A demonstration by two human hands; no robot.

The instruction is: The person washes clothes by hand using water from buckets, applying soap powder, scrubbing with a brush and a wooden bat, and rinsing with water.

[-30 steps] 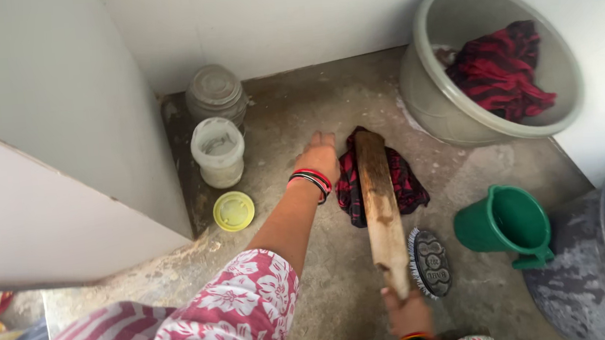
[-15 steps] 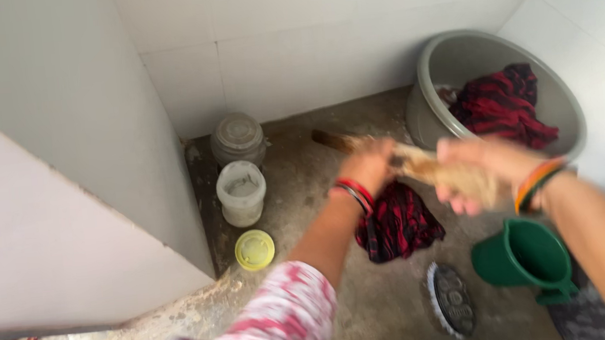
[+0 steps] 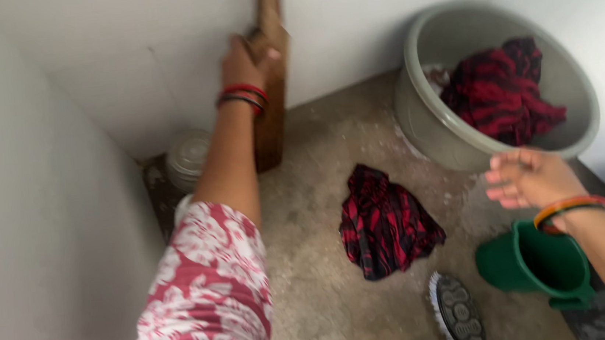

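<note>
The left hand grips a wooden paddle standing upright against the wall. The right hand hovers open and empty above the floor, between the basin and green mug, near the red cloth.

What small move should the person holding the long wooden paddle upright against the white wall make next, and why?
Probably let go of the long wooden paddle: the left hand grips it while it stands upright against the white wall, its lower end near the concrete floor. The right hand hovers open and empty above the crumpled red-and-black checked cloth.
</note>
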